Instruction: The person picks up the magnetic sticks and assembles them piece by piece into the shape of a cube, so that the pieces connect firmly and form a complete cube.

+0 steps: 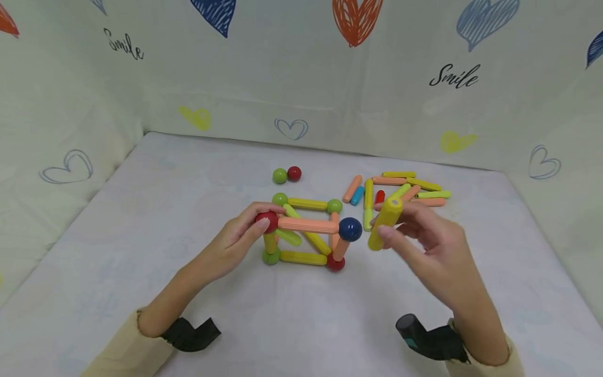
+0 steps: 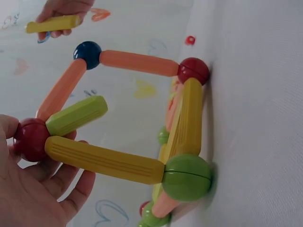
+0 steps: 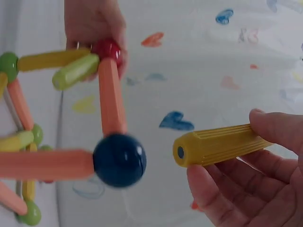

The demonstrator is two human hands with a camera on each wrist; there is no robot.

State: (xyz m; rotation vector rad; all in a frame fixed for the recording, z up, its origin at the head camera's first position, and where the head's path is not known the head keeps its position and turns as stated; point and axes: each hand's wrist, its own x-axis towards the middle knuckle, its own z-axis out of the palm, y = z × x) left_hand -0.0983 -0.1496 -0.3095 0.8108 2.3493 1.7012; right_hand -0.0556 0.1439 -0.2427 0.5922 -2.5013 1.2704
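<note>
A frame of magnetic rods and balls stands mid-table. My left hand [image 1: 234,238] grips its upper red ball [image 2: 32,139], from which a light green rod [image 2: 78,116] juts with one end free. An orange rod [image 1: 308,225] runs from that ball to a dark blue ball [image 3: 119,160] at the near upper right corner. My right hand [image 1: 435,246] pinches a yellow magnetic rod [image 3: 218,144] between thumb and fingers. The rod's bare end faces the blue ball, with a gap between them. Green balls [image 2: 187,177] and another red ball [image 1: 335,262] sit at the lower corners.
Behind the frame, a loose green ball [image 1: 280,176] and red ball [image 1: 294,173] lie side by side. Several loose rods [image 1: 426,184] are heaped at the back right, partly hidden by my right hand. A patterned cloth [image 1: 301,78] hangs behind the table.
</note>
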